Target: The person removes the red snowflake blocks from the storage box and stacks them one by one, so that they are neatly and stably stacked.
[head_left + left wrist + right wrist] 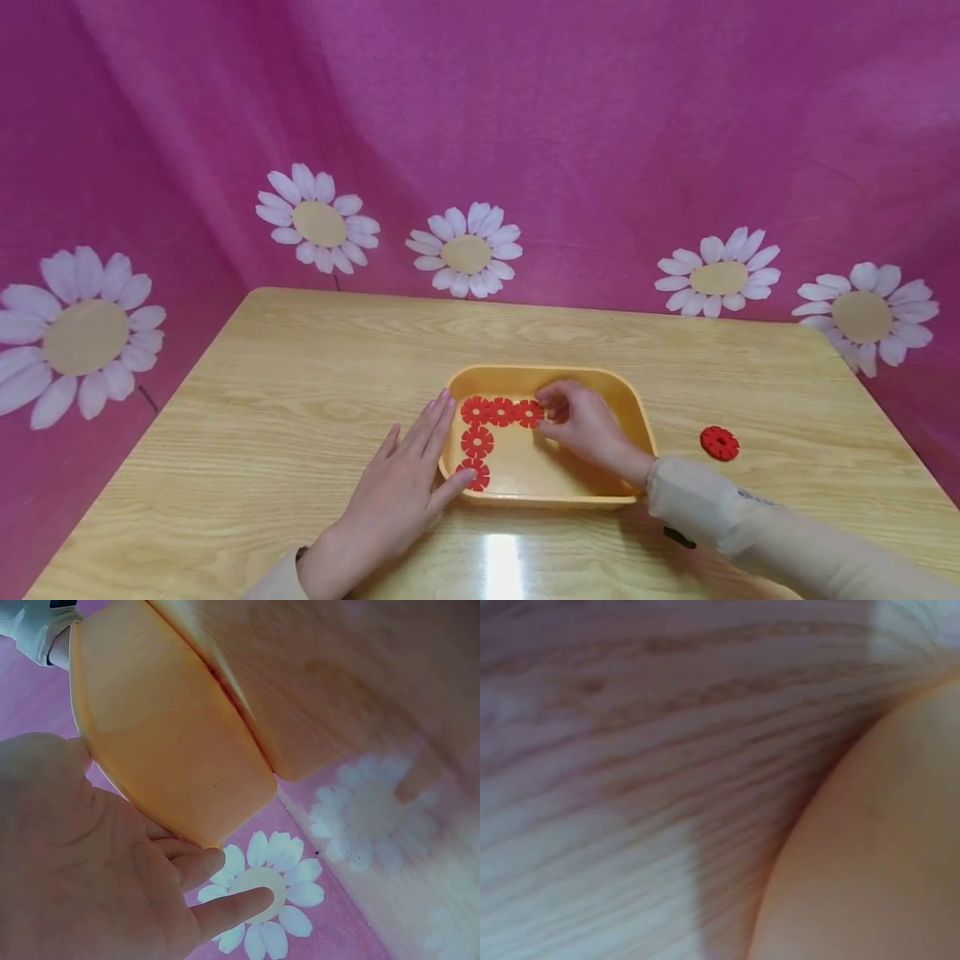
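Note:
Red slotted interlocking discs (477, 442) form an L shape inside a yellow plastic tray (540, 500), along its far and left sides. My left hand (401, 483) lies along the tray's left rim with its fingers straight. Its thumb reaches over the rim onto the nearest disc (478, 477). In the left wrist view the palm and fingers of this hand border the tray's outer wall (172, 727). Inside the tray, my right hand (588, 421) has curled fingers, with thumb and fingertips pinching the right edge of the far row's end disc (529, 413).
Right of the tray, a red disc (720, 443) lies on the wood-grain table (337, 350). A pink cloth (570, 125) with printed white flowers hangs behind and beside the table. The right wrist view shows mostly table and the tray's curved wall (877, 847).

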{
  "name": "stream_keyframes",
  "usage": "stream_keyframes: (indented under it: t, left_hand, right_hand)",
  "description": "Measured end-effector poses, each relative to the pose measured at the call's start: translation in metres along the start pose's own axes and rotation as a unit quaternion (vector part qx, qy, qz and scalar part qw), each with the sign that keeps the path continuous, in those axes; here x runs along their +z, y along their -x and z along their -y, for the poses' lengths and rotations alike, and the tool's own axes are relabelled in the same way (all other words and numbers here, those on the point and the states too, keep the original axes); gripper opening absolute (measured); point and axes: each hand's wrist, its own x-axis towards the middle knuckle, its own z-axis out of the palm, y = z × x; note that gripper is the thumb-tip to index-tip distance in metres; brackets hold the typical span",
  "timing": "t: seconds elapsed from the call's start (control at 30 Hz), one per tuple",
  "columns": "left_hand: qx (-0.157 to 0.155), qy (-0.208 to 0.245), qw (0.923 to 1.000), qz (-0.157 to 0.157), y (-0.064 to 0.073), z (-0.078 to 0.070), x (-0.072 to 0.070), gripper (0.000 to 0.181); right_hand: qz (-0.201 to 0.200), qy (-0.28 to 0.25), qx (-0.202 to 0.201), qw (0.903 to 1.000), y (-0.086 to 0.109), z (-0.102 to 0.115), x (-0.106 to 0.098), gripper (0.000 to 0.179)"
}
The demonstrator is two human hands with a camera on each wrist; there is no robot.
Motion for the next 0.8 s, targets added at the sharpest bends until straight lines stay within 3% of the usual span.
stream_keyframes:
  t: [0.4,0.8]
  left_hand:
    - [-0.003,0.004,1.0,-0.003,0.0,-0.001,-0.002,0.083]
    - [-0.008,0.003,1.0,0.005,-0.002,-0.001,0.001,0.085]
  right_hand:
    - [-0.024,0.037,0.017,0.9989,-0.003,0.005,0.01,0.034]
    - [-0.015,0.051,0.019,0.9984,-0.001,0.005,0.011,0.034]
